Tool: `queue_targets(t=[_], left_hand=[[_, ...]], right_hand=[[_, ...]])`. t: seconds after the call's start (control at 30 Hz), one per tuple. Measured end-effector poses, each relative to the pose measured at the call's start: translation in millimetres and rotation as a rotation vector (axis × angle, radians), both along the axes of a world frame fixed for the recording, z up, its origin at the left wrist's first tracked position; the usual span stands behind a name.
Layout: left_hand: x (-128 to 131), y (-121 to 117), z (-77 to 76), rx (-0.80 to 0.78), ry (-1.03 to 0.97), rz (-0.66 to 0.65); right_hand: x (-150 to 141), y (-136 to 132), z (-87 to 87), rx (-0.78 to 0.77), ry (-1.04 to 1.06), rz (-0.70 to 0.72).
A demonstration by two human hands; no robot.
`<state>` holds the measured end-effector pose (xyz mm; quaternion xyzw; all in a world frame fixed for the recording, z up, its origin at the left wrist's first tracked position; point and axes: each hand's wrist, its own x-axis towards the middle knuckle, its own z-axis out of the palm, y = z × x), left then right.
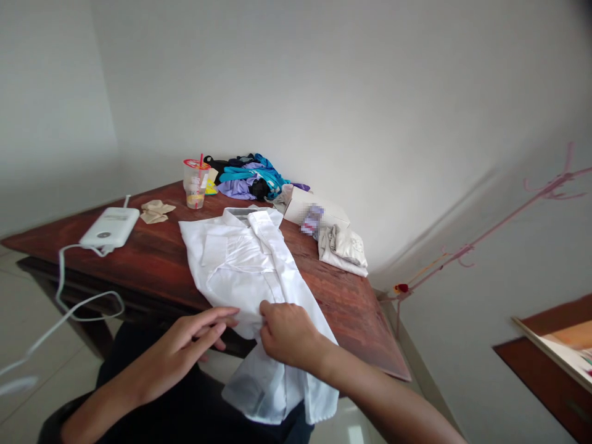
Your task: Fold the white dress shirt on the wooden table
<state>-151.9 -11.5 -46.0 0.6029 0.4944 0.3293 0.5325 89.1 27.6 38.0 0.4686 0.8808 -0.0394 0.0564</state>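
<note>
In right hand (287, 331), pinched white shirt (240, 283); beside, loosely open left hand (197, 333); possible slide off bench (152, 268) from overhanging hem (261, 408).

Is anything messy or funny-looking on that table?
Yes: the clothes heap at the back is jumbled, while the beige cloth beside the white box is folded. The white shirt hangs partly off the wooden table. I see no spill.

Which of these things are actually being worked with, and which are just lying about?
In hand:
- White shirt, its lower part over the edge of the table
- Right hand, gripping it; left hand beside it

Apparently just lying about:
- Plastic cup
- White device with cable
- Clothes heap
- White box
- Folded beige cloth
</note>
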Motion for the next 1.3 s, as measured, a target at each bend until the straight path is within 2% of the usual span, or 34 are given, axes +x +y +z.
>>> queue_targets(t=[0.07, 0.17, 0.23, 0.33, 0.43, 0.57, 0.67, 0.73, 0.83, 0.93, 1.0, 1.07, 1.13, 1.23, 1.3], left_hand=[[-14, 14, -4.8, 0.234, 0.217, 0.106], [-41, 47, -4.8, 0.611, 0.541, 0.232], [-62, 75, -3.3, 0.734, 0.688, 0.248], [-92, 116, -5.0, 0.738, 0.9, 0.173], [-115, 151, -12.7, 0.748, 1.007, 0.075], [-129, 186, -20.2, 0.752, 0.981, 0.036], [-130, 204, -9.8, 0.808, 0.895, 0.0], [-126, 213, 8.0, 0.869, 0.868, -0.009], [-111, 228, 44.6, 0.939, 0.977, 0.003], [-81, 249, 76.6, 0.945, 1.117, 0.081], [-55, 268, 88.7, 0.945, 1.157, 0.087], [-26, 289, 92.2, 0.93, 1.189, 0.056], [0, 312, 88.2, 0.903, 1.218, -0.001], [26, 339, 73.2, 0.82, 1.272, -0.084], [32, 349, 61.7, 0.764, 1.306, -0.124]], right_hand=[[8, 13, -0.3, 0.028, -0.001, -0.077], [18, 26, -5.4, 0.043, 0.031, -0.136], [22, 27, -10.0, 0.02, 0.075, -0.116], [29, 21, -13.3, -0.024, 0.147, -0.038], [38, 13, -10.2, -0.069, 0.223, 0.037], [49, 6, -3.2, -0.144, 0.329, 0.131], [53, 5, -0.8, -0.189, 0.373, 0.174], [54, 7, -0.1, -0.201, 0.409, 0.156], [59, 11, 0.3, -0.206, 0.45, 0.057], [66, 17, -1.4, -0.2, 0.426, -0.073], [69, 21, -5.1, -0.192, 0.375, -0.138], [72, 22, -11.3, -0.188, 0.297, -0.194], [76, 22, -19.0, -0.195, 0.225, -0.224], [82, 19, -29.2, -0.219, 0.215, -0.247], [86, 15, -32.9, -0.252, 0.267, -0.288]])
